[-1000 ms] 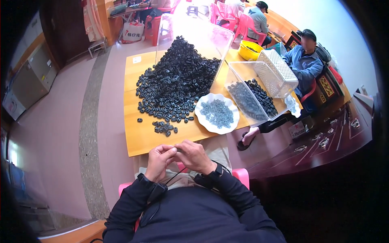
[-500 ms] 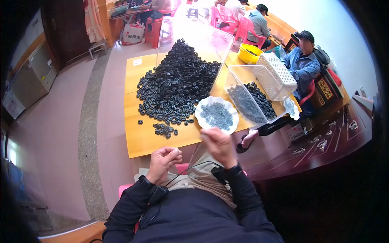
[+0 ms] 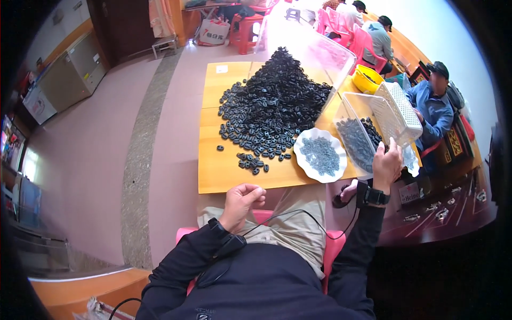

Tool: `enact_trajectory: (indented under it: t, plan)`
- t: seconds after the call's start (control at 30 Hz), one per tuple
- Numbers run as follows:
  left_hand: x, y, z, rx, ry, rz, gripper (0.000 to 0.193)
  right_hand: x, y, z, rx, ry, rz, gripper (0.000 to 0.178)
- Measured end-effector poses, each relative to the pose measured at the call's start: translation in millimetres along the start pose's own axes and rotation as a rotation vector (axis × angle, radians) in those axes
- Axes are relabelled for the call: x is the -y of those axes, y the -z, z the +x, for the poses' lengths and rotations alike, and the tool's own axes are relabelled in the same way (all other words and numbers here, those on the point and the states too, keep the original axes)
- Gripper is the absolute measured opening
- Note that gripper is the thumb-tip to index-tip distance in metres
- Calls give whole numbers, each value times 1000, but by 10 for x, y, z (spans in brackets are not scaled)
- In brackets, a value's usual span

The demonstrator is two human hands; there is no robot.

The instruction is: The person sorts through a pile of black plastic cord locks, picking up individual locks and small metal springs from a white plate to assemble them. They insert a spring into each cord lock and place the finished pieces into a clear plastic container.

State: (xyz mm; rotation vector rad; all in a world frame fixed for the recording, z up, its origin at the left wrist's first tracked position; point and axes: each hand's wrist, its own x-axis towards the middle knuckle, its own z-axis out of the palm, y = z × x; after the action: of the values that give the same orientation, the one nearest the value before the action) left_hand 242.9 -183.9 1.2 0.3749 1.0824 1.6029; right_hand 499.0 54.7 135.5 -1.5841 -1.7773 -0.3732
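My left hand [image 3: 242,205] hovers over my lap, just off the table's near edge. Its thumb and forefinger are pinched together, and whatever may be between them is too small to make out. My right hand [image 3: 388,165] reaches over the near right corner of a clear plastic bin [image 3: 348,114], fingers apart and pointing into it. Black oval two-holed pieces [image 3: 370,130] lie in that bin. Left of it, a white scalloped dish [image 3: 301,160] holds many small greyish clear parts [image 3: 321,156]. A big heap of similar black pieces [image 3: 277,96] covers much of the table.
The wooden table [image 3: 210,170] also bears a white perforated basket [image 3: 402,114] and a yellow bowl [image 3: 368,80]. A large clear tub [image 3: 336,56] lies behind the heap. A person in blue [image 3: 434,109] sits at right; others sit farther back. A thin black cable [image 3: 298,212] runs between my wrists.
My right hand has moved from in front of the white dish rightward to the clear bin, and its fingers have spread. My left hand stays pinched. The whole view has shifted.
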Motion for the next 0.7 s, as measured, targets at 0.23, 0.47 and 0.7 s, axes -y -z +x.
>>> enact_trajectory:
  t: [0.23,0.47,0.7]
  plan:
    - [-35,2,-15,-65,-33,-11,10,998,-227,-766,392,375,915,13]
    - [27,35,43,-179,-96,-64,21,2228,-529,-1230,688,807,740,13]
    - [58,137,73,-234,-91,-123,21,2882,-951,-1248,764,1123,393,12]
